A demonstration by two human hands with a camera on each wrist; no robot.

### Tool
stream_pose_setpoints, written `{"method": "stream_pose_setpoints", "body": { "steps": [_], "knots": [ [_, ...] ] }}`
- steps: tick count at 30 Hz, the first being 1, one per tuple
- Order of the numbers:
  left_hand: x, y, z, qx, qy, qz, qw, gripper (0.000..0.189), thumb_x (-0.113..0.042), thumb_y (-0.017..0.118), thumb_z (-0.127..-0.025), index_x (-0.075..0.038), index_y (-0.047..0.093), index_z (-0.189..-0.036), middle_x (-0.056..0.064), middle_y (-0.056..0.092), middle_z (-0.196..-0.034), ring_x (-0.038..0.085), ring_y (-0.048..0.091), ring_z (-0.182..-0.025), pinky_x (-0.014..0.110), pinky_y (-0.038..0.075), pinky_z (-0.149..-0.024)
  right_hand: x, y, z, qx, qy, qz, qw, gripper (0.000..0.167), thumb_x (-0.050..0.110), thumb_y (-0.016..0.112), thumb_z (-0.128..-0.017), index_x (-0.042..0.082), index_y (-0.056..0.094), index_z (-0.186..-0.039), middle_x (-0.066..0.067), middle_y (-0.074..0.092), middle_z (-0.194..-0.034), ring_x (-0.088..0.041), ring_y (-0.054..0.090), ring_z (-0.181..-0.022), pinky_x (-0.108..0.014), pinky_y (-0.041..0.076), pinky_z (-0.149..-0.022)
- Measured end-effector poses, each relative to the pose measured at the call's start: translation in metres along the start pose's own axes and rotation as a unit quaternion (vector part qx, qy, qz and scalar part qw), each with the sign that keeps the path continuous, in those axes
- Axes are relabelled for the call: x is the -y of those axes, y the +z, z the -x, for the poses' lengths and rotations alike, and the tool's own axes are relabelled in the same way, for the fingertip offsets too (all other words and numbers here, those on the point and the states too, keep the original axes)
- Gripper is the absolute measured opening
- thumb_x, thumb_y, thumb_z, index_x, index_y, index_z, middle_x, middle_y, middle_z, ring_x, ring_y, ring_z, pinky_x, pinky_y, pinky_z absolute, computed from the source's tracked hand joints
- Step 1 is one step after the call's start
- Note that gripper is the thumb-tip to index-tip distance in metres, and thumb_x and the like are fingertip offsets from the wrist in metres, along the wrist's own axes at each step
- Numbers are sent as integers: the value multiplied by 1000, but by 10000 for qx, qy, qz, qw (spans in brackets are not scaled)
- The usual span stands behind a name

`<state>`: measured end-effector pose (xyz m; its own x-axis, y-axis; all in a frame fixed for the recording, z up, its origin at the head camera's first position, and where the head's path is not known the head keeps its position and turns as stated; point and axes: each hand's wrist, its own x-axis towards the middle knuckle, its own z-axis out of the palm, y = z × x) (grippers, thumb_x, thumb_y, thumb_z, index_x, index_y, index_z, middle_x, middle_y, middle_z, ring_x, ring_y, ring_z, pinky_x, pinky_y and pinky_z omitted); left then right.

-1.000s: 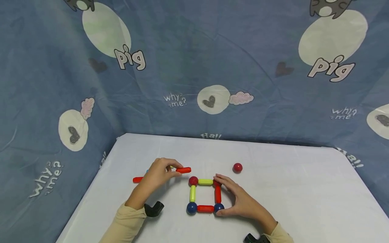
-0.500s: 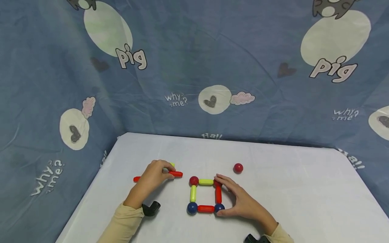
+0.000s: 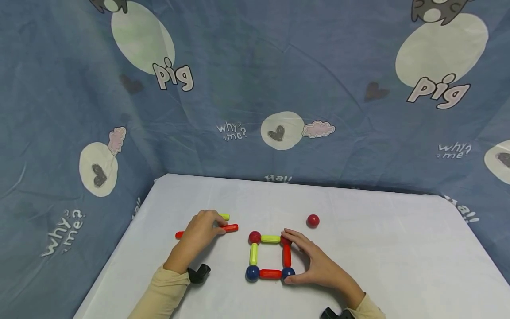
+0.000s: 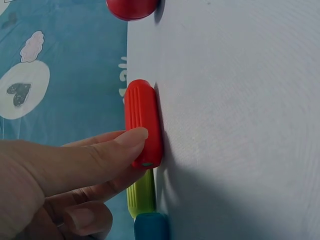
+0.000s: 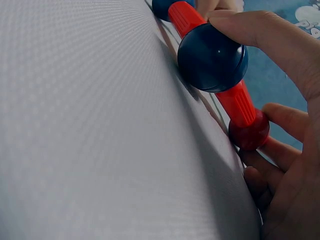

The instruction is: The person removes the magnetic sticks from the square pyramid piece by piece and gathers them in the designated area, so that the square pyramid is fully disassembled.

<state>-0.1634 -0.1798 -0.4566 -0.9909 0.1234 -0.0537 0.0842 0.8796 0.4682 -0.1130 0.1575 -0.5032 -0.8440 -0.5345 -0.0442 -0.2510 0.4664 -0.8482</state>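
Left hand (image 3: 201,228): fingers pinching a red rod (image 4: 144,107) at the table (image 3: 382,243) (touching it? can't tell)
Right hand (image 3: 318,261): gripping the ball-and-rod square (image 3: 271,274)
Rod step: lifting or placing, I'd guess
Rod's next: calls for a steady pinch

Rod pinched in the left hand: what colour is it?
The grooved rod is red, clearest in the left wrist view.

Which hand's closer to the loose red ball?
Right. The right hand is on the near side of the loose ball, holding the square; the left hand is well left of it, pinching a red rod.
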Motion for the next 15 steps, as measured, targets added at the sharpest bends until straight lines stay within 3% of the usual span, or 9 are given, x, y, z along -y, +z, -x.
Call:
{"method": "stream_pose_setpoints", "body": {
  "steps": [15],
  "knots": [
    [0, 3, -2, -114, 6, -3, 9999, 17, -4, 85, -82, -11, 84, -98, 5, 76, -105, 28, 71, -104, 46, 57, -88, 1, 0, 0, -10, 69, 21, 10000, 98, 45, 91, -74, 29, 42, -158, 2, 33, -169, -34, 29, -157, -70, 29, -118]
  ]
}}
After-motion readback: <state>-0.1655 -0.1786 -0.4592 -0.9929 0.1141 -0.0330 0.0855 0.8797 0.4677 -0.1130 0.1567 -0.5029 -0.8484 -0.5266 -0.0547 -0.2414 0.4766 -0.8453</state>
